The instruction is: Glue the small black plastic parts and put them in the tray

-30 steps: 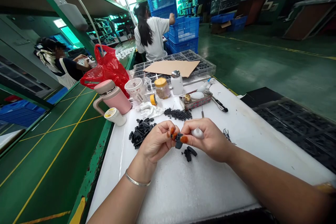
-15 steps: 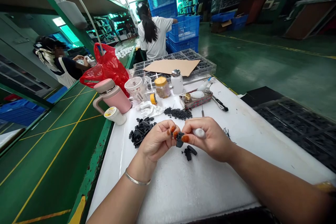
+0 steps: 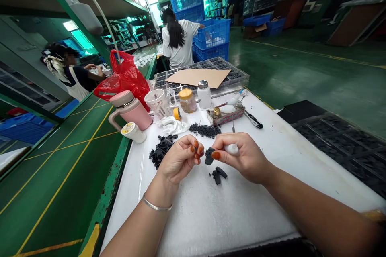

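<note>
My right hand [image 3: 245,156] pinches a small black plastic part [image 3: 209,156] between thumb and forefinger. A white-handled tool [image 3: 232,149] is tucked in the same hand, and a thin metal shaft [image 3: 233,127] shows beyond the fingers. My left hand [image 3: 181,156] is closed in a pinch just left of the part, apart from it; whatever sits between its fingertips is too small to name. Below the hands lie a few black pieces [image 3: 218,174] on the white tabletop [image 3: 193,217]. A heap of black parts [image 3: 161,148] is beside my left hand, and tiny black rings [image 3: 205,130] are piled beyond.
Behind the piles stand a pink mug [image 3: 132,110], a clear pitcher [image 3: 157,102], a yellow-lidded jar [image 3: 187,100] and a white bottle [image 3: 204,94]. A cutter knife [image 3: 253,120] lies at right. Farther off are a compartment tray [image 3: 241,76], blue crates [image 3: 211,34] and two co-workers.
My hands have drawn apart: the black part stays in my right fingers, while my left fingertips have come off it toward the left. The view has shifted slightly.
</note>
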A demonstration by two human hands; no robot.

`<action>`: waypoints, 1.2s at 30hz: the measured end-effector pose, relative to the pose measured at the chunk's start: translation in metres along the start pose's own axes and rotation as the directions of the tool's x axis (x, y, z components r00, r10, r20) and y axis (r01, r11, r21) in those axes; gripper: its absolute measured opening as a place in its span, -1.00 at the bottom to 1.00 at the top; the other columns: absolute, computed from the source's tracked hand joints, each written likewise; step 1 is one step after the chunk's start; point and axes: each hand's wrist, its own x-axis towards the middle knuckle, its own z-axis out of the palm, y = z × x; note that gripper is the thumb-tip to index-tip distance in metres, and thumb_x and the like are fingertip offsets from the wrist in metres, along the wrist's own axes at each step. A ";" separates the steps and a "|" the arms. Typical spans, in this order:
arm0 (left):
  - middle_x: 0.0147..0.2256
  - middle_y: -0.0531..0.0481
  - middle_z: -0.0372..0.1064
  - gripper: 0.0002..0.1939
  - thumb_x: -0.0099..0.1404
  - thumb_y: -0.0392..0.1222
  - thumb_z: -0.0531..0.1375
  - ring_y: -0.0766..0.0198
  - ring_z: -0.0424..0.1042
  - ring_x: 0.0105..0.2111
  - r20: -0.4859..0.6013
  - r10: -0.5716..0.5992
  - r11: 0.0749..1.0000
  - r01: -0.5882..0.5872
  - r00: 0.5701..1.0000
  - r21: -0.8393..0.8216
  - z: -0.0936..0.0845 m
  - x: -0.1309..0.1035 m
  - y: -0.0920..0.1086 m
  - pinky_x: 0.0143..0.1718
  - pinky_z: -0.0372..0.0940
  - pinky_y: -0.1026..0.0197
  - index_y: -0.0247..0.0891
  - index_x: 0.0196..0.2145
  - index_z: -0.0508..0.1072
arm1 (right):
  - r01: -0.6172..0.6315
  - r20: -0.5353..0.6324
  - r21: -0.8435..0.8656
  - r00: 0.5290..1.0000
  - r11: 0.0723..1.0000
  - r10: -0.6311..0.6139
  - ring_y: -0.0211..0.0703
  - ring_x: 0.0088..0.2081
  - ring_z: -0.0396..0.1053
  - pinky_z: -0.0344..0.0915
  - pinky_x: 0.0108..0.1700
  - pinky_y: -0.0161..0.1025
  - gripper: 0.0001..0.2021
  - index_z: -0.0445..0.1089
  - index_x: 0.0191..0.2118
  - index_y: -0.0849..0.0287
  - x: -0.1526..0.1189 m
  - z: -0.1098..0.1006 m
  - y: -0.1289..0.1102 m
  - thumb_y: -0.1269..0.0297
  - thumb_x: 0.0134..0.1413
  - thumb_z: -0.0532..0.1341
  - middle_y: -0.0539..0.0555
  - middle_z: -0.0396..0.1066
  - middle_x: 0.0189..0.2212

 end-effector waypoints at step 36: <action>-0.51 0.01 0.33 -0.69 0.01 -0.31 0.42 0.38 0.38 -0.57 0.085 -0.096 0.995 0.095 0.992 0.025 0.002 0.000 -0.003 -0.54 0.31 0.40 -0.36 -0.51 0.32 | 0.055 0.059 0.047 0.997 0.997 -0.058 -0.31 -0.49 0.28 0.20 -0.42 -0.36 -0.70 0.44 -0.47 0.22 -0.001 0.004 -0.003 0.08 0.09 0.28 0.01 0.40 -0.53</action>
